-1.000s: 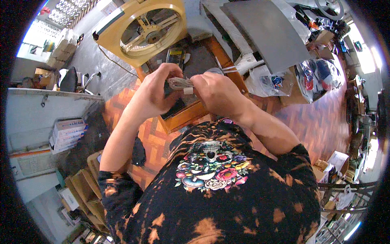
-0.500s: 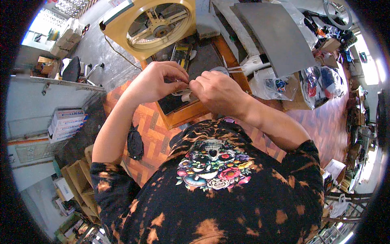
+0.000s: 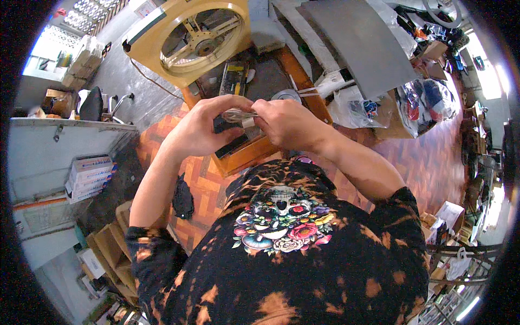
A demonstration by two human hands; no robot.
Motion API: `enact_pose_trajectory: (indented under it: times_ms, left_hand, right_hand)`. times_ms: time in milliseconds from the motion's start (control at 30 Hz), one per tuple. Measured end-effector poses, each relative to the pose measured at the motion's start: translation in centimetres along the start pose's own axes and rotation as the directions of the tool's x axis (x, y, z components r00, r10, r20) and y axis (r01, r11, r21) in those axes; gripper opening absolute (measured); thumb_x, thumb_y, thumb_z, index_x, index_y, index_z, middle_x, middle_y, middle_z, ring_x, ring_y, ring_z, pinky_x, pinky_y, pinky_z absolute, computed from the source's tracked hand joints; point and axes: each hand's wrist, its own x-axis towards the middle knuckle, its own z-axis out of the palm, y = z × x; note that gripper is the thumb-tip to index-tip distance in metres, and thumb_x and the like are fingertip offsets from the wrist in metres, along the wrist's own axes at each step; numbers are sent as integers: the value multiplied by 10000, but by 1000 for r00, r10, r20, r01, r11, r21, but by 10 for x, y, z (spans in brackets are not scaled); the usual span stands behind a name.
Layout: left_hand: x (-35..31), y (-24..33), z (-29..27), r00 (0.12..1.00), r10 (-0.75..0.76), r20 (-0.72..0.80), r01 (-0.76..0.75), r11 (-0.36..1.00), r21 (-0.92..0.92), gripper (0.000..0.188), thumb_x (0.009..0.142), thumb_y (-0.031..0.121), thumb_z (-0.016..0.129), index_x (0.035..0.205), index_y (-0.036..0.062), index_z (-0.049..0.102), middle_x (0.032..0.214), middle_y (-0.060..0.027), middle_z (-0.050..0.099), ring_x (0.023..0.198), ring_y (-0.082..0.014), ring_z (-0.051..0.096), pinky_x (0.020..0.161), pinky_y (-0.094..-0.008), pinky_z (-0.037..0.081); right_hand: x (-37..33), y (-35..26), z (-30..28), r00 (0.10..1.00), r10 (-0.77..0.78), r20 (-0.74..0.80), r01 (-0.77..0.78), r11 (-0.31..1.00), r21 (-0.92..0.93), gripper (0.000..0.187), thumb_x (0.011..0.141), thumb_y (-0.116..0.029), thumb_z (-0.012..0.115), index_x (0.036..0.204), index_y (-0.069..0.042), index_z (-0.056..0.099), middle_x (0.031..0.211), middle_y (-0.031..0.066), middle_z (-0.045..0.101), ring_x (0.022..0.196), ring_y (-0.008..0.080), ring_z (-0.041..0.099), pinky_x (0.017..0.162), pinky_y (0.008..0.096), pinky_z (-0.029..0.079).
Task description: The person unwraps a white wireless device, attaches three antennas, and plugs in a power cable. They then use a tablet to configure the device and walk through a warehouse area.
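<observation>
A small looped bundle of pale cord [image 3: 237, 114] hangs between my hands above a wooden-framed table [image 3: 254, 153]. My left hand [image 3: 199, 129] curls its fingers round the far side of the loops, its thumb standing apart below. Fingertips of my right hand [image 3: 290, 123] pinch the bundle's right end and meet the left fingertips. A short white piece [image 3: 247, 123] shows under the loops; whether it joins the cord I cannot tell. Beyond my hands, a yellow and black flat package [image 3: 234, 79] lies on the dark tabletop, and a grey roll [image 3: 286, 96] sits behind my right hand.
A large cream box fan [image 3: 189, 43] stands at the table's far left, its cable [image 3: 154, 86] trailing. Grey sheet panels [image 3: 363, 43] lie at the far right above plastic bags [image 3: 355, 108] and cartons. A black cloth [image 3: 183, 197] lies on the parquet floor.
My left thumb has moved away from its fingers and the cord loops show more plainly. My left hand sits slightly lower. The surroundings have shifted a little left in view.
</observation>
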Motion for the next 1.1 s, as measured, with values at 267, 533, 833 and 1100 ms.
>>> enact_pose_trajectory:
  times_ms: [267,533,833,1100]
  left_hand:
    - [3,3,-5,997,4,-80,0,999,46,393,792,-112,705,1161,19,680,1094,-93,733,1041,-199,702,902,-325,552]
    - [-6,-7,-1,977,-7,-213,-12,996,-89,224,848,-5,758,1066,-18,711,1043,-110,734,984,-195,693,866,-304,542]
    - [1,4,0,893,143,-426,-185,981,-60,267,778,-20,813,1033,33,752,1113,-91,681,996,-233,683,851,-338,553]
    - [2,11,-1,881,338,-330,-205,903,379,228,724,-52,802,926,14,720,939,-115,725,867,-241,708,785,-338,565]
  right_hand:
    - [5,4,-8,999,-46,-29,48,996,72,173,963,-138,614,1069,-12,565,894,234,652,882,460,650,724,521,497]
    - [12,0,-6,964,-188,-186,220,960,172,162,932,-145,649,1014,-50,546,827,210,647,830,438,668,687,525,519]
    - [23,-6,-14,969,-186,-161,209,967,143,178,874,-57,693,1032,-19,619,879,193,663,845,419,664,714,477,516]
    - [30,-4,-7,973,-231,-21,228,970,-87,121,883,-138,589,936,-30,585,867,186,695,842,392,702,716,485,570]
